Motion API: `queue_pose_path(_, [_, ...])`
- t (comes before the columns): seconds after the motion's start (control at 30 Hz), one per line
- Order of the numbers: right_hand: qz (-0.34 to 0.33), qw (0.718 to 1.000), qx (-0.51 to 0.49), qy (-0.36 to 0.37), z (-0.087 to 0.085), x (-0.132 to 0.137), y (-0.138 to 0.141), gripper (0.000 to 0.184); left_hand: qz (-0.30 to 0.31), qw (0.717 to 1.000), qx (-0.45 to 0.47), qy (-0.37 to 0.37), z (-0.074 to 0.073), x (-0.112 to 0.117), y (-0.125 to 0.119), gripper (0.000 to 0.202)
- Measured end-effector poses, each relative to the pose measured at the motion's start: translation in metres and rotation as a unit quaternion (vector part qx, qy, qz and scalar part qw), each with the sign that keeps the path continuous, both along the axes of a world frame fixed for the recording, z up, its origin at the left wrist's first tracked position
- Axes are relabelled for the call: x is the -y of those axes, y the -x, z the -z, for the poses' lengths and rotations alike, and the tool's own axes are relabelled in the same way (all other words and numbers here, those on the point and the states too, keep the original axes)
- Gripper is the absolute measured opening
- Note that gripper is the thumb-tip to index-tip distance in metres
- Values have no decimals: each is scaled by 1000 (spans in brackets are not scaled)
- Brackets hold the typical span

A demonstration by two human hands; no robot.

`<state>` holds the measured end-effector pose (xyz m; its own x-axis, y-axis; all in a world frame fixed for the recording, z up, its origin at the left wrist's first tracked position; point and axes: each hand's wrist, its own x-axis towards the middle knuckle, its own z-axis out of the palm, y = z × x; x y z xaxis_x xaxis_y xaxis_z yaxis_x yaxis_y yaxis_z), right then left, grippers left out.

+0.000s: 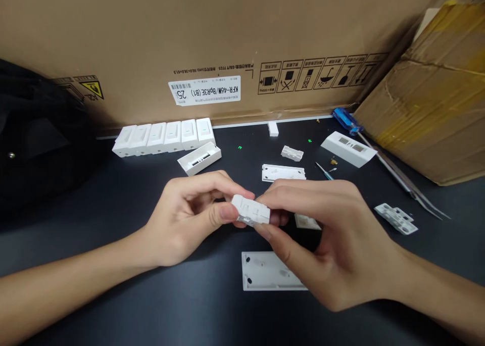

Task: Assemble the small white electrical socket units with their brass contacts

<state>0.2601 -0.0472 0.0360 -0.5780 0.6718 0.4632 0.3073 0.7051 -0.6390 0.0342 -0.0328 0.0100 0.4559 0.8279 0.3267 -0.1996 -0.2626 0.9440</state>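
Observation:
Between both hands, above the dark table, is a small white plastic block with slots on its face. My left hand pinches its left end between thumb and fingers. At the right end, my right hand grips it with thumb and forefinger. Below the right hand lies a white plate with oval holes, partly covered by that hand. A second white plate rests just beyond the fingers. Another pale part shows partly behind the right hand.
Several white switch-like units stand in a row at the back left, near a white cover. A blue-handled screwdriver, tweezers and a white housing lie at right. Cardboard boxes wall the back; a black bag is left.

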Motion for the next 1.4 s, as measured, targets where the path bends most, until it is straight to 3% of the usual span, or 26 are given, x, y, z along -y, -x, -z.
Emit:
queue_pose_path(0.23, [-18,999,14,27,1,-1,-4,14,-27,998,-18,-56,2,0,1,19])
queue_pose_path(0.43, [-51,992,110,33,8,-4,-8,30,-45,993,-58,-90,1,3,1,12])
queue_pose_path(0.77, [-80,995,65,3,9,-2,-4,34,-23,999,-22,-17,2,12,-2,17])
queue_pose_path(1.0, [-97,978,80,164,-2,-7,-7,39,-29,998,-23,-53,1,6,-1,19])
queue_pose_path(1.2, [-58,987,34,144,-11,-13,-21,14,-18,995,-66,-77,3,2,-1,8])
queue_pose_path(1.4, [-59,985,35,160,-10,-12,-24,15,-6,992,-82,-100,3,5,-3,16])
